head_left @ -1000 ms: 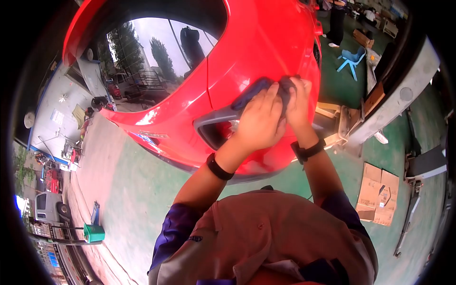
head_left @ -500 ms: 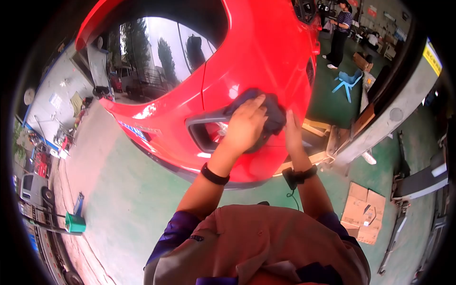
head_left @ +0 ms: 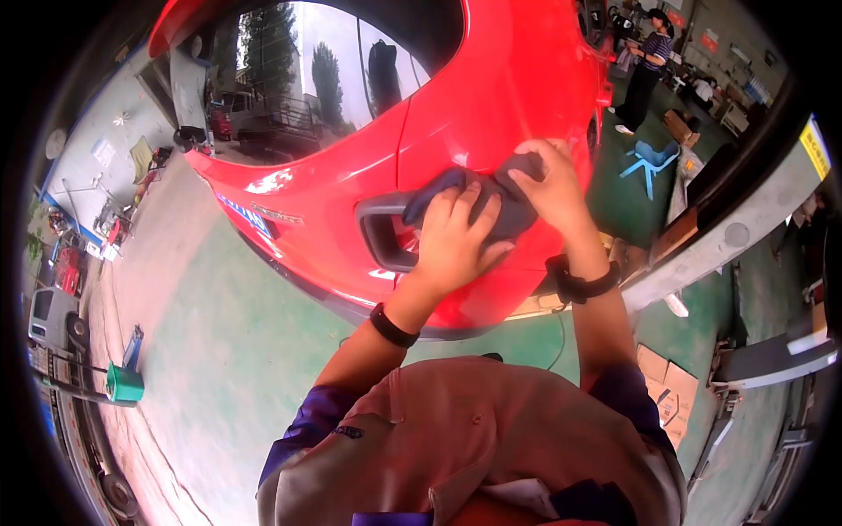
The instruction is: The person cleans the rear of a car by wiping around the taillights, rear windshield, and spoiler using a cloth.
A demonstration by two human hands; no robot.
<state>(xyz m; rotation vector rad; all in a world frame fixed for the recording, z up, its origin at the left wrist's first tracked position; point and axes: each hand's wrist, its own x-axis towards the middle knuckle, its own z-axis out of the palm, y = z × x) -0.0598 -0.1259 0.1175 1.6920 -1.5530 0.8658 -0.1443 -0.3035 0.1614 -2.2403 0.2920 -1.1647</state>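
A dark grey-blue cloth [head_left: 509, 216] lies bunched against the rear corner of a red car [head_left: 491, 105], beside the dark-framed tail light [head_left: 379, 235]. My left hand [head_left: 456, 235] is on the cloth's left part, fingers bent over it and pressing it to the car. With thumb and fingers, my right hand [head_left: 559, 195] pinches the raised right end of the cloth. Both wrists wear black bands. Part of the tail light is hidden behind the cloth and my left hand.
To the right, a grey post [head_left: 702, 254] slants near the car's side. A blue stool [head_left: 649, 159] and a standing person [head_left: 650, 66] are farther back. Flattened cardboard [head_left: 674, 390] lies at lower right. A green bucket [head_left: 124, 383] is at far left.
My right hand has moved up from beside the cloth and now grips its right end. The cloth is spread wider sideways. The car appears shifted right and slightly up in view.
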